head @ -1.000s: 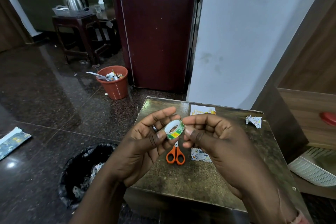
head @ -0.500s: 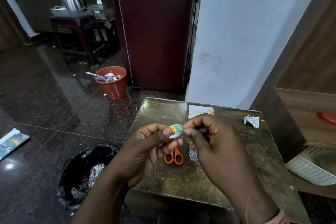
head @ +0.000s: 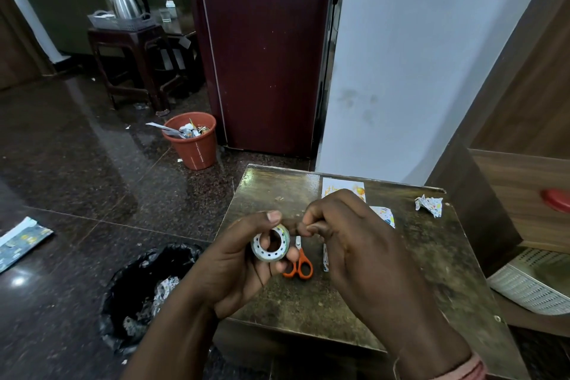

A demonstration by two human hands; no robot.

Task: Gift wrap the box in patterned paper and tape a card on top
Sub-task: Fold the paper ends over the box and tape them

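My left hand [head: 234, 271] holds a small roll of tape [head: 260, 251] above the table, its open ring facing me. My right hand [head: 354, 244] is pinched shut right beside the roll, at the tape's free end; the clear strip itself is hard to see. Under my right hand lies the box in patterned paper [head: 384, 215], mostly hidden. The white card [head: 339, 190] rests flat on the table just beyond the box.
Orange-handled scissors [head: 300, 265] lie on the brown table [head: 308, 302] below my hands. A crumpled paper scrap [head: 428, 204] sits at the far right corner. A black bin bag [head: 148, 284], an orange bin [head: 194, 140] and a white basket [head: 530, 287] stand around the table.
My left hand has turned the tape roll from edge-on to face me. My right hand has stayed pinched beside it.
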